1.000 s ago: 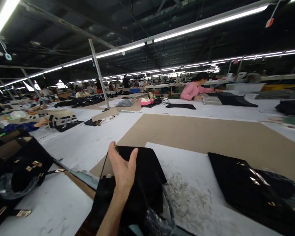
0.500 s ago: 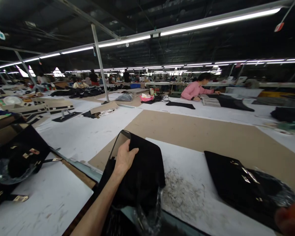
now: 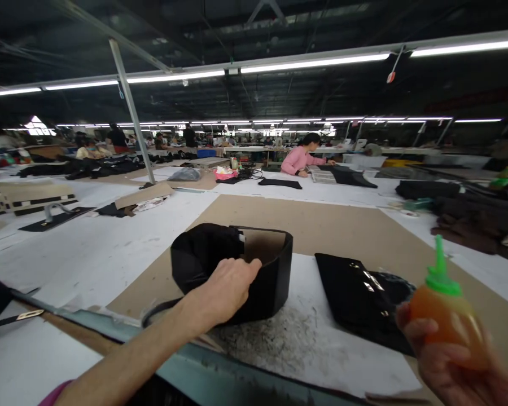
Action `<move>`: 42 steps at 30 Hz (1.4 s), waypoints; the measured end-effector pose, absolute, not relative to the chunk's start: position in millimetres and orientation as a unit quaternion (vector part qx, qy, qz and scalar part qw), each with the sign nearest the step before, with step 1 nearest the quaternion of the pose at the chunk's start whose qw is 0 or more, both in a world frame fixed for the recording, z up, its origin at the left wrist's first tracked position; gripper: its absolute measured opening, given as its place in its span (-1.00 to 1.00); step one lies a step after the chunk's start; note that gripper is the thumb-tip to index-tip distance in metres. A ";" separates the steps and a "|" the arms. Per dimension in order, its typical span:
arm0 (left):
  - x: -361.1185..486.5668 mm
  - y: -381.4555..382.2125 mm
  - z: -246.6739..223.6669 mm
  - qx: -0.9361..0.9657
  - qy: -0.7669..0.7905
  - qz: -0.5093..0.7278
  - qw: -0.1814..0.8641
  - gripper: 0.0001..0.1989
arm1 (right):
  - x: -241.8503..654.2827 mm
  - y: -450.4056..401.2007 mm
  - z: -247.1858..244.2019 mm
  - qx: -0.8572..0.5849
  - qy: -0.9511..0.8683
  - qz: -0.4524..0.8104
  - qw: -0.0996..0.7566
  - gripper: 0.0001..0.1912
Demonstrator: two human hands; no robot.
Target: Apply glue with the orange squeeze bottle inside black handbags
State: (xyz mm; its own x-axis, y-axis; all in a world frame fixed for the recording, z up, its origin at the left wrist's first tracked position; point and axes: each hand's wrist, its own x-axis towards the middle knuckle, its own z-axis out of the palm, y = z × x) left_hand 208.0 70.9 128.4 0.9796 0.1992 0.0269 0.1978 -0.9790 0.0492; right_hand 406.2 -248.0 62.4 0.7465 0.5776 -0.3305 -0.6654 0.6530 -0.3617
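Observation:
A black bag body (image 3: pixel 275 282) stands on the table with its tan inside showing at the top. My left hand (image 3: pixel 231 282) grips its near upper edge, the thumb over the rim and the fingers partly hidden. At the lower right, my right hand (image 3: pixel 440 349) is wrapped round a squeeze bottle (image 3: pixel 452 318) of orange liquid, its green nozzle pointing up. Close to that hand lies a flat black bag panel (image 3: pixel 347 293) with gold metal fittings and clear plastic over part of it.
Brown board (image 3: pixel 322 220) and stained white sheets (image 3: pixel 152 248) cover the table (image 3: pixel 237 372). A metal post (image 3: pixel 131 113) rises at the left. Across the table, a person in pink (image 3: pixel 298 160) handles flat pieces. Dark fabric (image 3: pixel 469 225) is piled at the right.
The bag body has turned from lying over the table edge to standing on the table, opening upward. The orange bottle has risen into view in my right hand. My view has swung right.

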 end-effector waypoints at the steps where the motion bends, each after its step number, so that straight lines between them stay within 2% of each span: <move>1: 205.4 68.8 118.1 0.995 0.098 0.017 0.025 -0.76 | 401.5 -239.6 68.8 -0.209 0.123 0.350 0.905 -0.57; 5: 194.4 62.5 103.2 0.993 0.087 0.050 0.057 -0.70 | 375.5 -190.4 106.2 -0.196 0.182 0.375 0.888 -0.56; 10: 191.7 58.5 129.1 0.981 0.102 0.044 0.159 -0.88 | 356.6 -117.5 153.5 -0.237 0.119 0.366 0.892 -0.59; 16: 195.7 74.8 151.6 0.948 0.114 0.086 0.285 -0.74 | 362.2 -49.5 171.7 -0.236 0.012 0.420 0.876 -0.64; 18: 199.8 90.9 153.0 0.944 0.140 0.108 0.277 -0.73 | 363.9 -34.7 169.7 -0.244 0.002 0.438 0.865 -0.62; 20: 206.5 111.0 151.6 0.949 0.181 0.142 0.218 -0.67 | 364.9 -24.4 165.3 -0.255 0.000 0.450 0.855 -0.62; 22: 215.4 132.8 148.3 0.955 0.211 0.143 0.151 -0.43 | 365.8 -18.3 160.2 -0.265 0.001 0.457 0.849 -0.63; 24: 225.2 153.5 144.3 0.960 0.235 0.094 0.121 -0.17 | 366.8 -15.8 156.1 -0.272 0.001 0.458 0.846 -0.64; 26: 234.0 170.5 140.4 0.958 0.255 0.032 0.126 -0.08 | 367.8 -16.3 154.0 -0.276 -0.002 0.461 0.843 -0.66; 33: 247.1 187.9 126.2 0.942 0.253 -0.088 0.203 -0.41 | 370.0 -23.7 152.3 -0.285 0.002 0.460 0.841 -0.72; 38: 258.7 185.1 114.8 0.923 0.283 -0.117 0.235 -0.30 | 367.9 -23.0 153.1 -0.292 0.014 0.447 0.845 -0.73; 42: 274.3 187.2 106.0 0.927 0.313 -0.067 0.196 -0.25 | 366.2 -22.5 153.9 -0.299 0.012 0.439 0.847 -0.67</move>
State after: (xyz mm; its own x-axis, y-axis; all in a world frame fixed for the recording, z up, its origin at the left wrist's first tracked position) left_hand 274.3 187.2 106.0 0.7944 0.5545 -0.2478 0.6074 -0.7266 0.3212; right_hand 366.2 -22.5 153.9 0.6135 0.7372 -0.2832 -0.7518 0.4354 -0.4952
